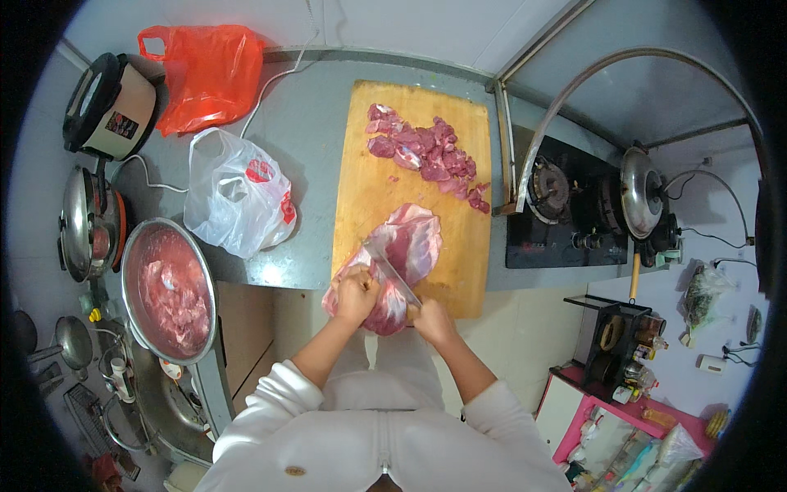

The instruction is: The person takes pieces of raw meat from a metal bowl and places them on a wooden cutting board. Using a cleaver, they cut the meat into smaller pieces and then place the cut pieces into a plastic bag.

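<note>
A large piece of raw meat (409,243) lies over the near edge of a wooden cutting board (363,184). My left hand (357,295) grips the meat's left side with curled fingers. My right hand (434,321) is closed around the handle of a kitchen knife (392,275), whose blade slants up and left across the meat. How deep the blade sits cannot be told. Smaller chunks of raw meat (430,149) are heaped on the far part of the board.
Left of the board are a white plastic bag (237,197), a red plastic bag (206,80) and an electric cooker (114,107). A metal bowl of meat pieces (211,301) stands by the sink (163,412). Rightwards is a gas stove (565,246) behind a metal-framed guard (509,154).
</note>
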The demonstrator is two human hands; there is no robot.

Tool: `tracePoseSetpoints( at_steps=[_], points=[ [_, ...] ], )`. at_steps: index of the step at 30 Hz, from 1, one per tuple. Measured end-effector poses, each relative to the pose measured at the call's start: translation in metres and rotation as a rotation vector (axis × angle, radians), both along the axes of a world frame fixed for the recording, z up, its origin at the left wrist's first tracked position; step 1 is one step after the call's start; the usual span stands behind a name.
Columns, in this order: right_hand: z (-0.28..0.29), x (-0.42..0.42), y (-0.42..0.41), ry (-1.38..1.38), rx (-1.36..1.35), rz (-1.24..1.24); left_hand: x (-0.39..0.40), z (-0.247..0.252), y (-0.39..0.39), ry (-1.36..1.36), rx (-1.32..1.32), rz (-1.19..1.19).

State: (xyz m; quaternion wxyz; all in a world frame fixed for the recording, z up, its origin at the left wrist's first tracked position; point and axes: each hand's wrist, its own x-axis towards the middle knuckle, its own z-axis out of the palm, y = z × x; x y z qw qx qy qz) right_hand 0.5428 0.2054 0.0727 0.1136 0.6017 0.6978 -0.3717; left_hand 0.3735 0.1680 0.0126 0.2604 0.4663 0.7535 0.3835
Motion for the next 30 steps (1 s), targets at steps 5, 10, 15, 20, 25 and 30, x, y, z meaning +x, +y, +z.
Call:
tracePoseSetpoints(
  at_steps=[5, 10, 15, 20, 25, 30],
  points=[
    [-0.006, -0.034, 0.035, 0.228, 0.090, 0.041, -0.002, 0.024, 0.013, 0.179, -0.266, 0.035],
    [-0.006, -0.018, 0.041, 0.222, 0.068, 0.055, 0.026, 0.035, 0.017, 0.479, -0.268, 0.022],
    [-0.001, 0.012, 0.039, 0.251, -0.030, -0.050, 0.018, 0.026, 0.023, 0.408, -0.221, -0.010],
    [-0.008, 0.031, 0.043, 0.154, 0.043, -0.003, -0.005, 0.025, 0.013, 0.192, -0.085, -0.064],
    [0.027, 0.015, 0.039, 0.065, 0.018, 0.028, -0.008, 0.026, 0.007, 0.165, -0.005, -0.049],
    [0.007, 0.011, 0.003, 0.139, 0.012, 0.058, -0.004, 0.018, 0.005, 0.241, 0.046, -0.040]
  ],
)
